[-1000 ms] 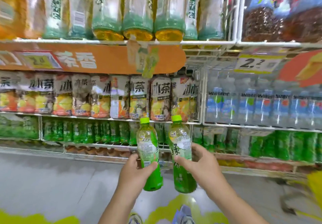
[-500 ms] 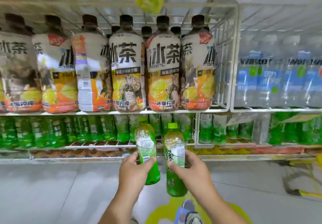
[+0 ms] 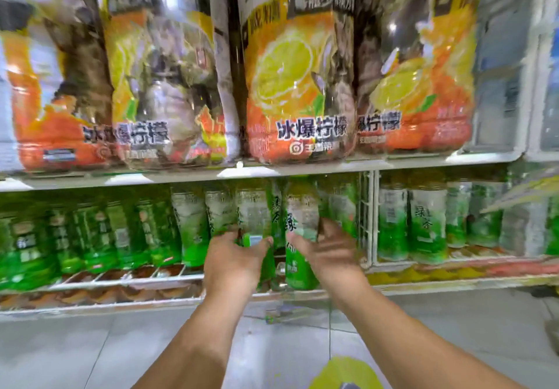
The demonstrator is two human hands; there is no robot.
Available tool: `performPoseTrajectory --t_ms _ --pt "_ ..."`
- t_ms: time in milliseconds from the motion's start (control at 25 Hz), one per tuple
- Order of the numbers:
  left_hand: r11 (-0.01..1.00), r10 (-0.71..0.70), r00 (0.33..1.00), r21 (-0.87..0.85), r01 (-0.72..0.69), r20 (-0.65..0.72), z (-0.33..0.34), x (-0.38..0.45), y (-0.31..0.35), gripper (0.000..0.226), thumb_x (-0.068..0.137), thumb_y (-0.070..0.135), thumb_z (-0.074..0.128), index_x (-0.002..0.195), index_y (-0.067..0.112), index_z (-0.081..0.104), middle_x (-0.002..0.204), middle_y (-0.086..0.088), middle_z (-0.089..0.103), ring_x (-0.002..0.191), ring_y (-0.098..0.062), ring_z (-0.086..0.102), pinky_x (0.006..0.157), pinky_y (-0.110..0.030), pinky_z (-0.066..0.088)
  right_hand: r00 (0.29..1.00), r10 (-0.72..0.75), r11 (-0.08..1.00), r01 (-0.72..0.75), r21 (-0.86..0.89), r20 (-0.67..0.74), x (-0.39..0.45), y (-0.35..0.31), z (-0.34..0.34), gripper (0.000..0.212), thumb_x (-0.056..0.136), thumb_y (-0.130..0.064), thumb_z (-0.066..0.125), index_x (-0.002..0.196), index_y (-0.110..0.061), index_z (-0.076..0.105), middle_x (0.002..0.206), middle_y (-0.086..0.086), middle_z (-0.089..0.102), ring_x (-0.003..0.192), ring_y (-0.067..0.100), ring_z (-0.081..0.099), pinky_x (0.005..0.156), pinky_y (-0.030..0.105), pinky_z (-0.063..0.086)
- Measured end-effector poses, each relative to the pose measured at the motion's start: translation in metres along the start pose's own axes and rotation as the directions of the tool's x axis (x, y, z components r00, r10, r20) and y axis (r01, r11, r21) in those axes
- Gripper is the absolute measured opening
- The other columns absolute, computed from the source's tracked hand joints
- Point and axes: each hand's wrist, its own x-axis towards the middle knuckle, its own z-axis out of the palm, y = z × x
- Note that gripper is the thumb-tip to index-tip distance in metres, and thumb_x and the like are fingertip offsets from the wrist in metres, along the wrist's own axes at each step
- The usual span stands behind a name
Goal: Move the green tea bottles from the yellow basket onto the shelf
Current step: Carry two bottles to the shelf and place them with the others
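Both my hands reach into the low shelf (image 3: pixel 187 279) of green tea bottles. My left hand (image 3: pixel 234 260) grips a green tea bottle (image 3: pixel 252 216) with a white and green label, its top under the shelf above. My right hand (image 3: pixel 328 255) grips a second green tea bottle (image 3: pixel 299 237), upright, its base level with the shelf's front rail. Both bottles stand among the row of like bottles (image 3: pixel 190 225). The yellow basket is out of view. The frame is blurred by motion.
Large lemon tea bottles (image 3: pixel 299 80) fill the shelf above, close to my head. A white wire divider (image 3: pixel 367 216) stands right of my right hand, with more green tea bottles (image 3: pixel 426 222) beyond. Pale floor tiles (image 3: pixel 90 349) lie below, with a yellow patch (image 3: pixel 341 372) at the bottom.
I have moved in and down toward the shelves. Both hands have carried their bottles forward from open air into the low green tea shelf.
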Motion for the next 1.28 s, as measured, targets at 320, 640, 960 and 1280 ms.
performPoseTrajectory --t_ms 320,640,960,1280 --pt "0.995 0.08 0.994 0.067 -0.075 -0.069 0.03 0.042 -0.011 0.049 0.071 0.045 0.088 0.097 0.009 0.067 0.095 -0.01 0.072 0.091 -0.032 0.071 0.077 -0.036 0.056 0.998 -0.039 0.999 0.04 0.01 -0.05 0.048 0.002 0.024 0.06 0.079 -0.048 0.082 0.122 -0.01 0.065 0.111 -0.004 0.071 0.1 0.019 0.067 0.084 0.022 0.05" --pt "0.977 0.181 0.98 0.129 -0.17 -0.079 0.035 0.052 -0.017 0.052 0.079 0.026 0.086 0.112 -0.002 0.058 0.106 -0.018 0.066 0.095 -0.04 0.065 0.074 -0.037 0.05 0.989 -0.122 0.988 0.129 -0.082 0.081 0.05 -0.002 0.032 0.086 0.089 -0.049 0.073 0.159 -0.02 0.031 0.158 0.001 0.043 0.139 0.02 0.049 0.099 0.011 0.035" --pt "0.956 0.207 0.978 0.212 -0.202 0.0 0.018 0.037 -0.025 0.05 0.089 0.034 0.076 0.129 0.012 0.057 0.117 -0.011 0.068 0.099 -0.033 0.067 0.078 -0.037 0.056 0.993 -0.08 0.96 0.099 -0.264 0.081 0.043 -0.006 0.034 0.087 0.091 -0.058 0.065 0.156 -0.012 0.031 0.152 0.011 0.042 0.139 0.027 0.045 0.111 0.03 0.038" --pt "0.659 0.301 0.942 0.683 -0.315 0.144 -0.045 0.019 -0.019 0.061 0.093 0.06 0.052 0.147 0.033 0.048 0.13 -0.006 0.062 0.12 -0.028 0.059 0.093 -0.035 0.055 0.965 -0.16 0.845 0.243 -0.476 0.21 -0.011 -0.021 0.011 0.07 0.1 -0.058 0.046 0.158 -0.027 0.02 0.157 0.003 0.031 0.139 0.026 0.039 0.113 0.038 0.038"
